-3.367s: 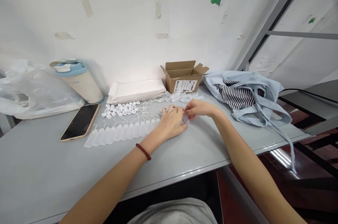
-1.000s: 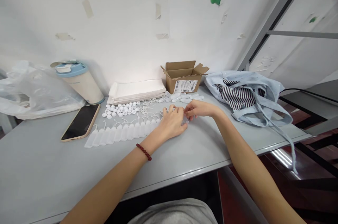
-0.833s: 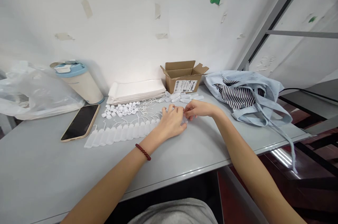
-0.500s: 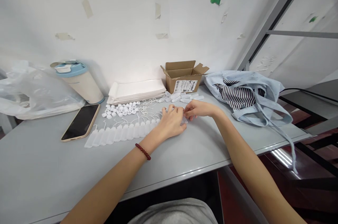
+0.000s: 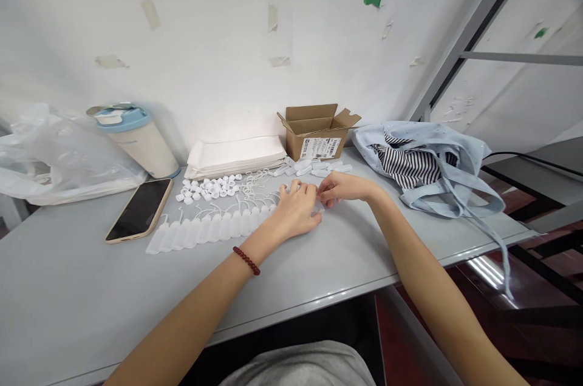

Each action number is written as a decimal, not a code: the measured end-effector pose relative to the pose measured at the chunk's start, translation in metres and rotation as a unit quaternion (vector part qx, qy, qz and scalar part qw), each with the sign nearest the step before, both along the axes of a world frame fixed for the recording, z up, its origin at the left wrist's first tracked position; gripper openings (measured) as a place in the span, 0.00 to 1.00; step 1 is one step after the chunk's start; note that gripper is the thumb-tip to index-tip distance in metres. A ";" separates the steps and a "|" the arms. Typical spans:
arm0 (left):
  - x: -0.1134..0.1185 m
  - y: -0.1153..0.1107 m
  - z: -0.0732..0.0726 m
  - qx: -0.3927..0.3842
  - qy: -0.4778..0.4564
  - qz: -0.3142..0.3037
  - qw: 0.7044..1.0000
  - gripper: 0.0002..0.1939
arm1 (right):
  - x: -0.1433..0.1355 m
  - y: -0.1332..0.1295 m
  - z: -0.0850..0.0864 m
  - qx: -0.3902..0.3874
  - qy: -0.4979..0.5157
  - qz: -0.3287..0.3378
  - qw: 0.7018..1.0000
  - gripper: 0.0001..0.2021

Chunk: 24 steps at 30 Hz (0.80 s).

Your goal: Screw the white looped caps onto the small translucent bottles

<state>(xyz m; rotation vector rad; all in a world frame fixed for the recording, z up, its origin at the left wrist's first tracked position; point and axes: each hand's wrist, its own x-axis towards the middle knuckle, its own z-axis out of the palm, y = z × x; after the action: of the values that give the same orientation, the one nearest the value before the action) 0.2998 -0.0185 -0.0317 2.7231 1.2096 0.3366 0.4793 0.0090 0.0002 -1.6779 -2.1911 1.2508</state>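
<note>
My left hand (image 5: 297,209), with a dark red bead bracelet (image 5: 246,260) on the wrist, is curled over the right end of a row of translucent white squeeze bottles (image 5: 207,230). Thin curved white tubes stick up from the row. A translucent plastic bottle (image 5: 318,207) partly shows between my two hands, under the left fingers. My right hand (image 5: 337,187) is pinched closed against it from the right; what lies in the pinch is mostly hidden. Small white caps (image 5: 209,187) lie in a pile behind the row, beside loose curved tubes (image 5: 253,182).
More translucent bottles (image 5: 303,166) lie before an open cardboard box (image 5: 314,146). Left of it is a white paper stack (image 5: 237,154). A phone (image 5: 139,211), a blue-lidded tumbler (image 5: 144,146) and a plastic bag (image 5: 68,155) sit left; a light blue cloth bag (image 5: 423,161) lies right.
</note>
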 end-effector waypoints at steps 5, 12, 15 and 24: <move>0.001 -0.002 0.003 0.003 -0.007 0.003 1.000 0.17 | -0.002 -0.002 0.005 0.008 0.002 -0.004 1.000 0.09; -0.064 0.019 0.024 0.005 -0.094 0.135 0.986 0.16 | 0.001 0.000 0.007 0.242 -0.186 -0.160 0.939 0.08; -0.106 0.033 0.026 -0.018 -0.103 0.153 0.983 0.12 | 0.007 0.004 0.004 0.226 -0.272 -0.180 0.918 0.11; -0.125 0.045 0.000 0.018 -0.031 0.121 0.992 0.14 | 0.015 0.007 -0.003 0.183 -0.307 -0.155 0.921 0.12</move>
<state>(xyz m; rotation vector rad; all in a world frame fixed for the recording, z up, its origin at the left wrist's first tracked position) 0.1752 0.0263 -0.0319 2.5748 1.5339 0.4715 0.4941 0.0157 -0.0031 -2.3230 -2.1181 0.2181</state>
